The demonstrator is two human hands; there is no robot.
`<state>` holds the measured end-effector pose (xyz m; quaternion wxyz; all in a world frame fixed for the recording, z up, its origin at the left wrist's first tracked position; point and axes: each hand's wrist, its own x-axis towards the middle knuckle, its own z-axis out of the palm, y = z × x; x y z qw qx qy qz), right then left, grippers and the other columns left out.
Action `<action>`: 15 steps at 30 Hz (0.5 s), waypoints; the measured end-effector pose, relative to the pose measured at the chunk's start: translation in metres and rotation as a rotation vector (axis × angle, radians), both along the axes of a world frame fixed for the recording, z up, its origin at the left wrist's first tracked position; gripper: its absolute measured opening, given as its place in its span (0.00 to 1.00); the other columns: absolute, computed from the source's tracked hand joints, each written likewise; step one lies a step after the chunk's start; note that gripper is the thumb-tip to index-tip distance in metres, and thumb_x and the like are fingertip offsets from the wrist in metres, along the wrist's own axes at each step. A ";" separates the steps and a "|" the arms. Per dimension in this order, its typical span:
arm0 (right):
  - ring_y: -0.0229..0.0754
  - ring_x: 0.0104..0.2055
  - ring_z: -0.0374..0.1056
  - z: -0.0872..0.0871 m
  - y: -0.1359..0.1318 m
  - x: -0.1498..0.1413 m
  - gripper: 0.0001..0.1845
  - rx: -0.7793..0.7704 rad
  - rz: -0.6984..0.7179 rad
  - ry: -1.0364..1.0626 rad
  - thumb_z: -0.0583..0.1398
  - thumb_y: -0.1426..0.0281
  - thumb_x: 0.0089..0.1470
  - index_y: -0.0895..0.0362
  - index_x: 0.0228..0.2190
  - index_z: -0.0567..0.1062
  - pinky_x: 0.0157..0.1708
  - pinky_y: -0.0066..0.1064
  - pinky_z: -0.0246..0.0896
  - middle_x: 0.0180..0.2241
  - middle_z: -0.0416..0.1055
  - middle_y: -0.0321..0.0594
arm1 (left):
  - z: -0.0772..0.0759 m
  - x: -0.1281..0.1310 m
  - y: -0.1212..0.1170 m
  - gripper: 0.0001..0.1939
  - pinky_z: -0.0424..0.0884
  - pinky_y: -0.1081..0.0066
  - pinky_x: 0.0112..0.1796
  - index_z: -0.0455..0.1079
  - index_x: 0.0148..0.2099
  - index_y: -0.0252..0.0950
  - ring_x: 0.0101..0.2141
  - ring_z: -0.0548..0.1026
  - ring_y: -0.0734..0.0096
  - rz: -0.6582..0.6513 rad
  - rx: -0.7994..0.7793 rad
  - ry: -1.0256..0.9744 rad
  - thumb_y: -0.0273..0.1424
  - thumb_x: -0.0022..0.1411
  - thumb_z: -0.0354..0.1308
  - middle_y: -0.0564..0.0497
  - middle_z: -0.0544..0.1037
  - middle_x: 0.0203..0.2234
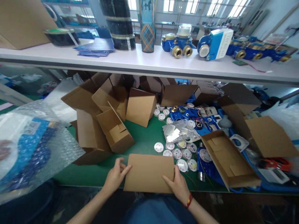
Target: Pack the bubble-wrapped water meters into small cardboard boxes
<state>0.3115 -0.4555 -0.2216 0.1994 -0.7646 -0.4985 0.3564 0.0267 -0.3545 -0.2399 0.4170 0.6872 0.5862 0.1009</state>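
Observation:
A brown cardboard carton point(149, 172) is in front of me at the bench's near edge, its flat panel facing up. My right hand point(179, 185) grips its right edge, thumb on top and fingers along the side. At the left edge, my left hand point(116, 174) has its thumb against the cardboard, while its other fingers are bent and apart from each other. Just beyond the right hand lie several round white dials point(182, 165). What the carton contains, if anything, is hidden.
Open cartons point(116, 133) crowd the left, and another open box point(230, 158) lies right. Blue meter parts point(187, 115) are heaped behind the dials. A bubble-wrap bag point(35, 149) stands at far left. Above runs a white shelf point(144, 63) carrying brass-fitted blue meters point(178, 45).

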 end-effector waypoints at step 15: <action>0.50 0.56 0.55 0.024 0.026 -0.009 0.24 0.236 0.317 -0.423 0.60 0.55 0.46 0.53 0.43 0.69 0.58 0.47 0.40 0.43 0.70 0.39 | 0.003 0.044 -0.005 0.15 0.58 0.60 0.43 0.68 0.41 0.37 0.36 0.69 0.63 -0.290 0.559 0.182 0.42 0.61 0.49 0.48 0.75 0.32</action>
